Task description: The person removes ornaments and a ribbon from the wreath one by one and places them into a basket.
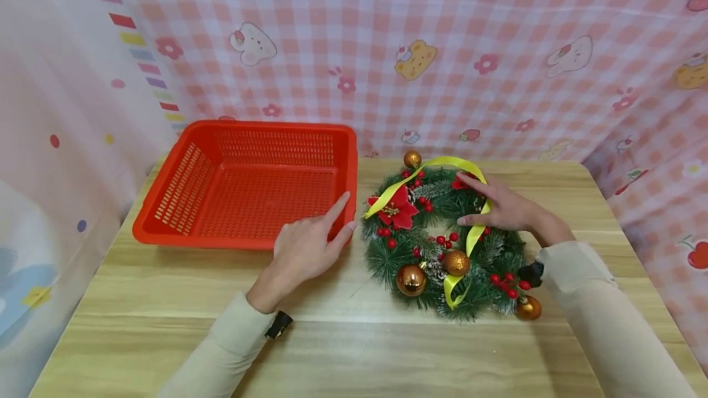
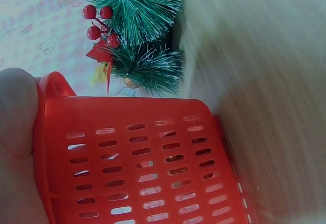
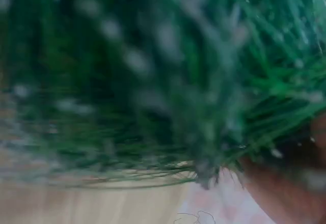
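Observation:
A red plastic basket [image 1: 243, 242] with slotted walls stands on the left. My left hand [image 1: 310, 247] is over its front right corner, index finger and thumb extended along the rim; its other fingers are hidden. Right of the basket lies a green wreath [image 1: 381, 260] with red berries, a red poinsettia and gold baubles. A yellow ribbon [image 1: 450, 161] trails loosely across it. Over the wreath's right side is my right hand [image 1: 509, 204], index finger and thumb extended and apart, close to the ribbon. Greenery [image 3: 153, 107] fills most of the right wrist view, blurred.
Both things are on a light wood table [image 1: 343, 355]. Behind it hangs a pink checked curtain [image 1: 359, 35] with cartoon prints. One gold bauble [image 1: 529, 308] sticks out at the wreath's front right, near the right sleeve.

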Demonstrator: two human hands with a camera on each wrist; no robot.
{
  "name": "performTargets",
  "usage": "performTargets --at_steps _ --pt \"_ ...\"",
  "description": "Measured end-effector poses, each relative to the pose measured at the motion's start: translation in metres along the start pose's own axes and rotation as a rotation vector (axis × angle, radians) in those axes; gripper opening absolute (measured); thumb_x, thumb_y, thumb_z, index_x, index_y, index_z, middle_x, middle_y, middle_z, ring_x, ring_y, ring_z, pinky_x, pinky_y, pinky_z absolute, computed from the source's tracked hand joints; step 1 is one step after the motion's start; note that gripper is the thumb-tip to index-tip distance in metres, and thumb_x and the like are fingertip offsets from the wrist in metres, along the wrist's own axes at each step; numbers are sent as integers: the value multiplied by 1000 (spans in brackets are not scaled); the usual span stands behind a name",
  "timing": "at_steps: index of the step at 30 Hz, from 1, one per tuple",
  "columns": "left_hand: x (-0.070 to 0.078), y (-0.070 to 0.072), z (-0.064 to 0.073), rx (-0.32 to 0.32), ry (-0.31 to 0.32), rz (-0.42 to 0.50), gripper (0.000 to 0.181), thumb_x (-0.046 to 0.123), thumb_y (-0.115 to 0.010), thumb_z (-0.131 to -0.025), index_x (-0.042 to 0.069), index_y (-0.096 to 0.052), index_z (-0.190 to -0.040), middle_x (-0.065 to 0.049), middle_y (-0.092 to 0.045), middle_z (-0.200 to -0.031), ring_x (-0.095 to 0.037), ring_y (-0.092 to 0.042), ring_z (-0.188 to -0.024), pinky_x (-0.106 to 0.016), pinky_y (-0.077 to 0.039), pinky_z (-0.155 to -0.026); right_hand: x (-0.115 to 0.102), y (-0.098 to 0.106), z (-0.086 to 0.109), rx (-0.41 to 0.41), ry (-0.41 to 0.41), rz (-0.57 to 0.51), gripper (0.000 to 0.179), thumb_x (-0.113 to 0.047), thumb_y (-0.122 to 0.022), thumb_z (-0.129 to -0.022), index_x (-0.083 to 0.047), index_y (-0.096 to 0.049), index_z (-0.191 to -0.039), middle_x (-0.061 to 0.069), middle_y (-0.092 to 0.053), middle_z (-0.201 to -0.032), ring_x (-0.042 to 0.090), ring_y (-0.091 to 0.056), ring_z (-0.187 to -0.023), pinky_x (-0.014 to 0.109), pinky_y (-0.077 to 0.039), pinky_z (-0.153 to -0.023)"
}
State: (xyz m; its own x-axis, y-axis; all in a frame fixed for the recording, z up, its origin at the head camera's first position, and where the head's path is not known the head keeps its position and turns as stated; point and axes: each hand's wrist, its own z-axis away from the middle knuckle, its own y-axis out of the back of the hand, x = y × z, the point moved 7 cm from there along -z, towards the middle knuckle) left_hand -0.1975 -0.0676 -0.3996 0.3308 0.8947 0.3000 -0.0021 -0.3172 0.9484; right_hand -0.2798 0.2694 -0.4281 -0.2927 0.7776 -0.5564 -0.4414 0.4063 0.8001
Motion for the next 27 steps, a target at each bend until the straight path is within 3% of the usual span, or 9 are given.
performTargets --at_steps 4,11,24,27 --pt "1 1 -1 -1 2 -1 60 52 -42 -102 30 -30 -156 5 -30 -51 -10 -18 -45 -24 -14 -40 8 -7 2 0 -37 26 94 -50 -69 -90 -25 -12 -160 26 4 -163 55 -2 -145 76 -13 -107" --pt "-2 -1 1 -14 13 -3 61 54 -41 -102 31 -29 -157 5 -29 -51 -10 -17 -46 -25 -14 -41 14 -13 8 102 -123 56 77 -51 -50 -100 -23 -11 -160 36 -5 -159 60 -9 -141 74 -16 -108" --pt "0 0 1 6 -2 -15 61 55 -41 -101 30 -30 -156 5 -31 -51 -10 -18 -46 -24 -15 -41 22 -14 12 245 -333 4 68 -51 -31 -105 -19 -8 -160 42 -5 -155 66 -12 -136 75 -21 -105" --pt "0 1 -1 -1 1 -7 61 55 -40 -101 30 -30 -156 0 -41 -54 -12 -25 -46 -25 -18 -40 22 -12 12 255 -344 4 68 -51 -30 -105 -20 -7 -161 42 -5 -155 67 -12 -136 76 -21 -104"
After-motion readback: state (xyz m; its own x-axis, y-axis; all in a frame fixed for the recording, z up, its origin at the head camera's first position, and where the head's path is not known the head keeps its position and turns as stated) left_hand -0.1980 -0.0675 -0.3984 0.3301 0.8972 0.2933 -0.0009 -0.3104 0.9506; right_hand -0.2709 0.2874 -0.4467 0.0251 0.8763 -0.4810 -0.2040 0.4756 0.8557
